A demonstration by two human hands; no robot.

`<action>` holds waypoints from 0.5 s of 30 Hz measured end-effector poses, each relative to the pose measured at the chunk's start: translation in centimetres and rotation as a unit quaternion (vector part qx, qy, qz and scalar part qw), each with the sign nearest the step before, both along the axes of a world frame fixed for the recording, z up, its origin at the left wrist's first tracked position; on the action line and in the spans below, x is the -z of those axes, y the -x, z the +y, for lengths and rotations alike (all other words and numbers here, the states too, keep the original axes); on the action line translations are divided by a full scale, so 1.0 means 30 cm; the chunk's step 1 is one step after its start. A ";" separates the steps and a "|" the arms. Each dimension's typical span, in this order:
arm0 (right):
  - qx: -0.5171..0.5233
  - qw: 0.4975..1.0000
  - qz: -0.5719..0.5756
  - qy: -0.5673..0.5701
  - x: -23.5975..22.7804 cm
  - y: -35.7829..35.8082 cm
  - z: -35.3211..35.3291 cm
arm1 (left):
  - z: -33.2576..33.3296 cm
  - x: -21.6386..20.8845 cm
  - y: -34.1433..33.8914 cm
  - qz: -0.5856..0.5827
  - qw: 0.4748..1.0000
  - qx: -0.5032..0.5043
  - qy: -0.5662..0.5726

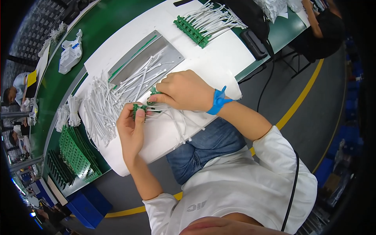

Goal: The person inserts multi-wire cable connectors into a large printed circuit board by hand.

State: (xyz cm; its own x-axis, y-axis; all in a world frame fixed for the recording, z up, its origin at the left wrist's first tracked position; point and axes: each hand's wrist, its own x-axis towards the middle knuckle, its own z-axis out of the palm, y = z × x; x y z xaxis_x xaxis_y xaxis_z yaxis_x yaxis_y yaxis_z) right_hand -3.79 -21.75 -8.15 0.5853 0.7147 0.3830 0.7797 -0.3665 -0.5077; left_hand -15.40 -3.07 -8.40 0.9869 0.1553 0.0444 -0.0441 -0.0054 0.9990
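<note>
My left hand (131,131) pinches a small green circuit board (136,108) between thumb and fingers. Close beside it, my right hand (186,91), with a blue strap on the wrist, grips green circuit board (153,91) too. Whether both hands hold one strip or two separate pieces, I cannot tell. White cable ties (178,122) trail from the boards toward my lap, over the edge of the white work surface (156,145). A large loose heap of white cable ties (102,111) lies left of my hands. More of them rest in a grey tray (178,58) beyond.
Green boards fitted with white ties (192,31) lie at the far right. Stacked green board panels (76,150) and bundled ties (73,109) sit at the left. A white plastic device (71,55) stands far left. A black case (253,44) and cable border the right side.
</note>
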 end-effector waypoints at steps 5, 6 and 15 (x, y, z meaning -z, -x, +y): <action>0.044 0.993 -0.065 0.092 -0.008 -0.006 -0.005 | -0.002 -0.035 0.065 0.050 0.997 0.028 -0.054; 0.053 0.994 -0.059 0.072 -0.014 -0.013 -0.016 | 0.001 -0.035 0.076 0.058 0.995 0.033 -0.069; 0.149 0.986 0.074 0.011 -0.036 0.014 -0.146 | -0.034 -0.057 -0.005 0.080 0.993 0.065 0.052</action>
